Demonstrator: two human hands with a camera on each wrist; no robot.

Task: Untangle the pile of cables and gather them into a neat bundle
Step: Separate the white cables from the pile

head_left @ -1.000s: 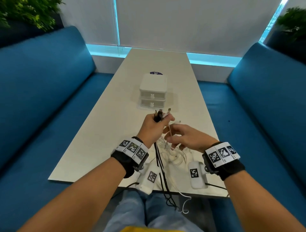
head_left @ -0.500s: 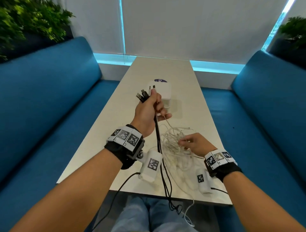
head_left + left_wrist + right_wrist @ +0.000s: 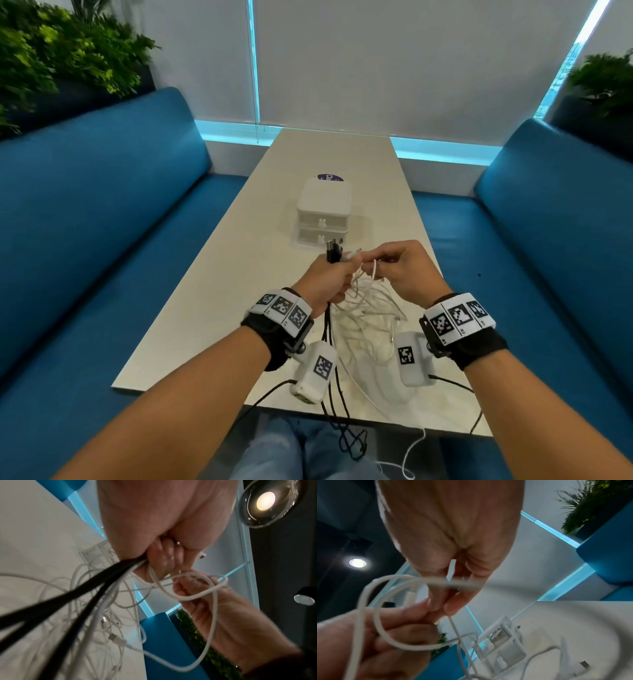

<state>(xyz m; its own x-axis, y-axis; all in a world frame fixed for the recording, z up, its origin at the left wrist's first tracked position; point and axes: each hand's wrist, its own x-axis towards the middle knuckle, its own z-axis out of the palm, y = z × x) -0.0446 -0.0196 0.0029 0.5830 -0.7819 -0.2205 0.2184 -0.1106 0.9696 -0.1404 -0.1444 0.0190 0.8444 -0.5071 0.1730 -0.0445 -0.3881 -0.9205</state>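
Head view, hands raised over the near half of the table [image 3: 191,329]. The left hand [image 3: 322,284] is clenched round the black cables [image 3: 329,329], plug ends [image 3: 334,251] pointing up and far, long axis running near-to-far off the table's near edge. The right hand [image 3: 407,270], just right of it and touching, pinches a white cable [image 3: 374,270] between thumb and forefinger. The white tangle [image 3: 370,318] hangs below and between both hands, so the right hand is likely the nearer for drawing out a strand. Far of the hands: a white drawer box [image 3: 323,209]; the purple sticker [image 3: 330,177] behind it reads partly "Cla".
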